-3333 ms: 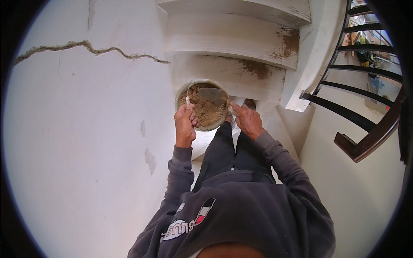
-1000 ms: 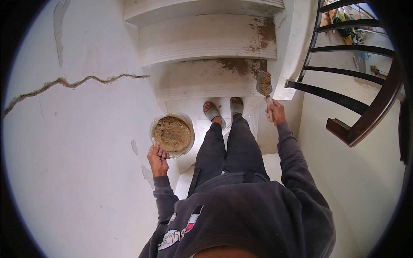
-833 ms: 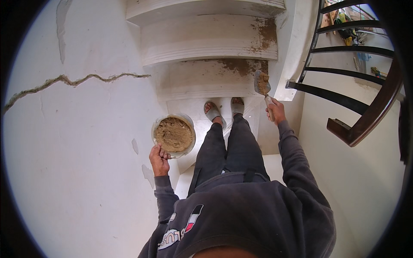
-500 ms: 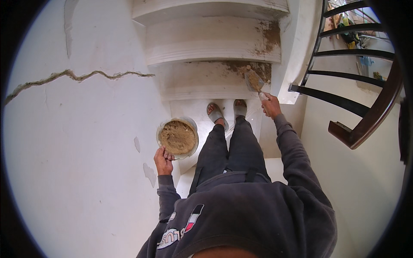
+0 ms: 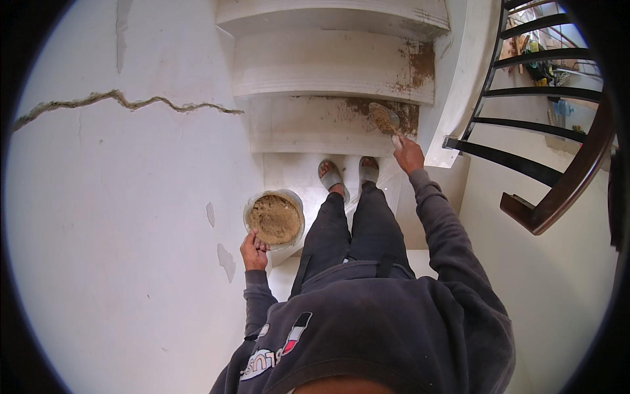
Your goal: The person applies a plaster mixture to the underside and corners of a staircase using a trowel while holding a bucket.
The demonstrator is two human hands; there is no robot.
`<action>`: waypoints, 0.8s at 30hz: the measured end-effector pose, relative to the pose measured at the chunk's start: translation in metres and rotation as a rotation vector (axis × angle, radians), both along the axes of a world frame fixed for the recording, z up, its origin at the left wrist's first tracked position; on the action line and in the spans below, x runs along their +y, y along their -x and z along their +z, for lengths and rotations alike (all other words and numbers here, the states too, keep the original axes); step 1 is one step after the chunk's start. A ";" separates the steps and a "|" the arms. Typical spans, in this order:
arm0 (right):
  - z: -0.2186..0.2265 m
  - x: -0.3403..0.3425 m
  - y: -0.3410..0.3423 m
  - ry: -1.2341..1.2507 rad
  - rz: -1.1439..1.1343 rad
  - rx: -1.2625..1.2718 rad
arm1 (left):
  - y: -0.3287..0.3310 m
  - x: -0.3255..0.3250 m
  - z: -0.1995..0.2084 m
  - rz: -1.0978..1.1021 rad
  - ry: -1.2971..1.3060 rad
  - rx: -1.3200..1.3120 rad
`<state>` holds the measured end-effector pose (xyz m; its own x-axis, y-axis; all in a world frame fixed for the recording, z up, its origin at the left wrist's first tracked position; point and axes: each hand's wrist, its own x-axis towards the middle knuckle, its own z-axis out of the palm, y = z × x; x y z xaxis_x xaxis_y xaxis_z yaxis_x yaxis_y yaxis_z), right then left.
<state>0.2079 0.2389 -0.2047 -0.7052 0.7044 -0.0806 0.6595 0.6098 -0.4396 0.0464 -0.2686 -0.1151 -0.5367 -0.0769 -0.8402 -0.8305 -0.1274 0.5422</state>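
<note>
My left hand (image 5: pixel 254 251) grips the near rim of a round bucket (image 5: pixel 298 243). Brown, crumbly sand or dry mortar (image 5: pixel 274 218) fills it close to the top. My right hand (image 5: pixel 409 155) is closed round the handle of a trowel (image 5: pixel 383 118), which carries a heap of the same brown material on its blade. The blade is held above or against the right end of a white stair step (image 5: pixel 308 125), where dark brown smears (image 5: pixel 408 117) cover the surface; whether it touches the step cannot be told.
More white steps (image 5: pixel 328 62) rise ahead, one with a brown patch at its right. A railing with black bars (image 5: pixel 525 92) and a brown wooden handrail (image 5: pixel 571 184) stands at right. The white wall (image 5: pixel 131 230) at left has a long jagged crack (image 5: pixel 144 103). My sandalled feet (image 5: pixel 333 176) stand below the steps.
The trowel has shifted slightly left against the step and its blade appears turned, with its load still on it. The view has shifted a little; the bucket stays in my left hand.
</note>
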 end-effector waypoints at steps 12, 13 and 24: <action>0.063 0.001 0.018 -0.245 -0.024 -0.211 | -0.018 -0.033 -0.031 -0.038 -0.010 0.021; 0.069 0.001 0.017 -0.230 -0.048 -0.216 | -0.018 -0.034 -0.034 -0.027 -0.016 0.019; 0.100 0.007 -0.024 -0.252 -0.177 -0.180 | -0.014 -0.043 -0.075 -0.124 -0.039 0.004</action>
<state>0.2323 0.2464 -0.1042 -0.5604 0.8282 -0.0010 0.8181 0.5533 -0.1570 0.0603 -0.3115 -0.1903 -0.5436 0.0231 -0.8390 -0.8389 -0.0455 0.5423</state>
